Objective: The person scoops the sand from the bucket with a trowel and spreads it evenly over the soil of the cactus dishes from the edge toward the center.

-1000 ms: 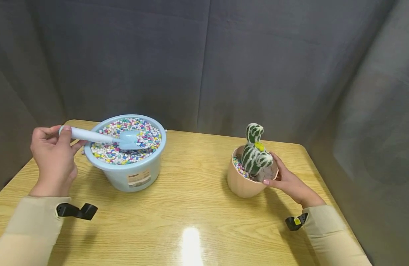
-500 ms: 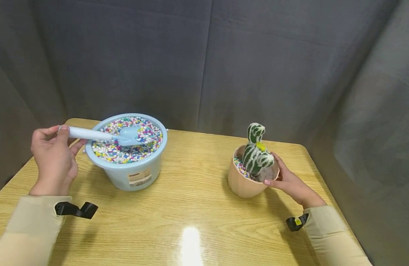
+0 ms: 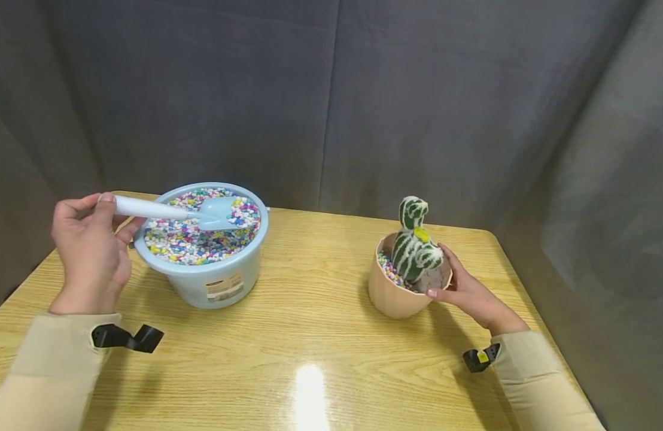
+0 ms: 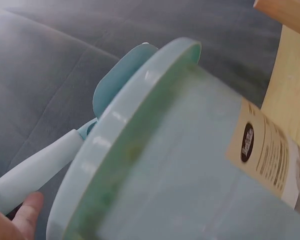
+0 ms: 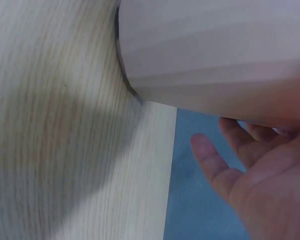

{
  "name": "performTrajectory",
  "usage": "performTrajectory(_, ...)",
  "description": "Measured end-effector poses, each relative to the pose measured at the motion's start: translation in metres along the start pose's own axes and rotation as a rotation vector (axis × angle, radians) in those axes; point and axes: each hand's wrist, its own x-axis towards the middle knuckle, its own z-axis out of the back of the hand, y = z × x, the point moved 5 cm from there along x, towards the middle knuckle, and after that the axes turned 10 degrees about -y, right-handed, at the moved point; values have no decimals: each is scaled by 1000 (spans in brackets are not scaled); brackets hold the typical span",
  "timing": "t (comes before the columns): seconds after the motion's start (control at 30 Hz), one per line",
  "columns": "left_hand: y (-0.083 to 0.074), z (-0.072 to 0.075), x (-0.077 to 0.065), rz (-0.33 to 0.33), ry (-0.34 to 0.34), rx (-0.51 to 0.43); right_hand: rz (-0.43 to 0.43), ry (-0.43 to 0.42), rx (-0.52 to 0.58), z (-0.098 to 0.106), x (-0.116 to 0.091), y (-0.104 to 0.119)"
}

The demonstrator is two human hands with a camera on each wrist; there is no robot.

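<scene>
My left hand (image 3: pixel 91 254) grips the end of a white handle on a small garden trowel (image 3: pixel 151 209). Its light blue blade carries some colored pebbles at the tip and hangs over a light blue bucket (image 3: pixel 224 293) full of similar pebbles. From the left wrist view, the blade (image 4: pixel 121 80) shows above the bucket rim. On the right, my right hand (image 3: pixel 471 299) holds the rim of a peach flowerpot (image 3: pixel 391 299), thumb at the near side and fingers round the far side. A green-and-white cactus (image 3: pixel 409 254) with a yellow flower stands in it, with pebbles on the left and bare grey soil on the right.
Both containers stand on a wooden table (image 3: pixel 310 299), bucket at left and pot at right, with a wide gap between. A grey curtain (image 3: pixel 256 108) closes off the back and sides. The table's right edge runs close by my right forearm.
The trowel has risen a little out of the bucket's pebbles and moved slightly right, pebbles now lying on its blade. My right hand and the flowerpot have stayed in place.
</scene>
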Motion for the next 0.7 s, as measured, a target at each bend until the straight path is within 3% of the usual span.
performTrajectory(0.33,7,-12,-14,18,37,14,9,-3,-2,-1,0,1)
performTrajectory(0.7,20,-30,-33,-9,93,21,21,-4,-2,0,0,1)
